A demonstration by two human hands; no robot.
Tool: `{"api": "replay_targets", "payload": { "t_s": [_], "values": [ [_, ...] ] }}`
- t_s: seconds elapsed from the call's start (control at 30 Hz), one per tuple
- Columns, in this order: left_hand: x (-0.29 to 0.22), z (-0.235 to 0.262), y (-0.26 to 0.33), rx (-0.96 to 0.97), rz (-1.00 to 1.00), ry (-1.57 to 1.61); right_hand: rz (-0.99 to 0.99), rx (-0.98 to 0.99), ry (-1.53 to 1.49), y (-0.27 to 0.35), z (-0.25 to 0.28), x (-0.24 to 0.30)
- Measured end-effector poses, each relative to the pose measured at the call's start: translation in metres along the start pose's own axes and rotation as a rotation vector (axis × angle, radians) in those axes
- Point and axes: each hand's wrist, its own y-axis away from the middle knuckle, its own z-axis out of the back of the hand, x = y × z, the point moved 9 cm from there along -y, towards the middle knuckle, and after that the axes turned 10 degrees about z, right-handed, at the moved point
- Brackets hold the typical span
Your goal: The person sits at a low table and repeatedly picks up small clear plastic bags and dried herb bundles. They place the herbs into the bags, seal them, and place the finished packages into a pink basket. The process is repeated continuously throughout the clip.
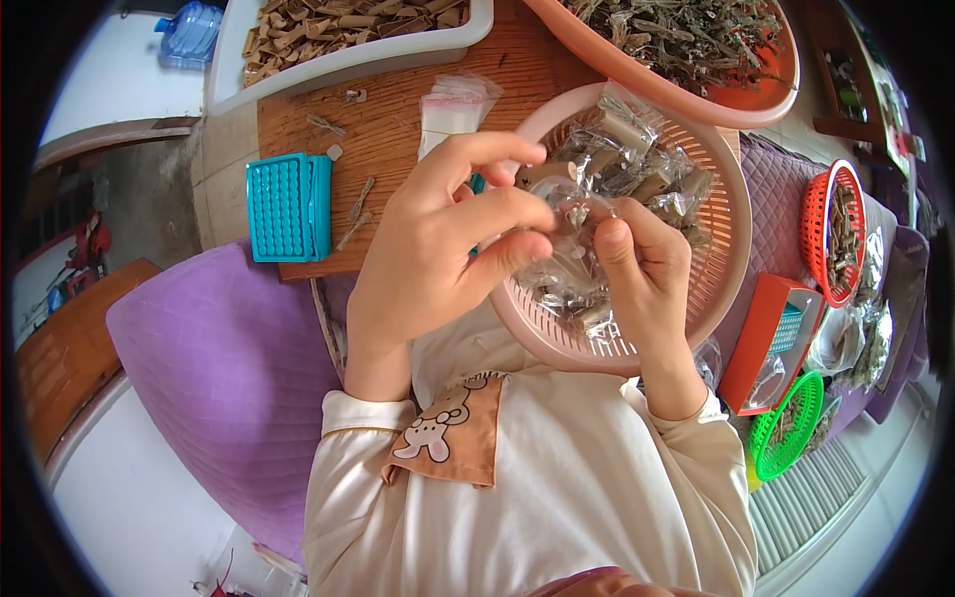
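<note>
My left hand (438,249) and my right hand (642,279) meet over a pink perforated basket (721,269) and pinch a small clear plastic packet (569,217) between their fingertips. The packet holds a brownish piece. The basket is filled with several similar filled clear packets (637,169). Both forearms wear cream sleeves and come up from the lower edge.
A teal ridged block (288,206) and a stack of clear bags (448,109) lie on the wooden board (388,129). A white tray of brown sticks (338,30), an orange bowl of dried herbs (696,50), red (831,234) and green (786,428) baskets and a purple cushion (219,368) surround me.
</note>
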Motion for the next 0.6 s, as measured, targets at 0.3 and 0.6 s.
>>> {"api": "replay_targets", "payload": {
  "t_s": [0.3,0.6],
  "values": [
    [-0.013,0.015,-0.009,0.018,0.054,-0.05,-0.121,-0.087,0.002,0.005,0.007,-0.009],
    [0.0,-0.01,-0.004,0.079,0.106,-0.116,-0.053,-0.145,-0.001,0.004,0.005,-0.007]
  ]
}}
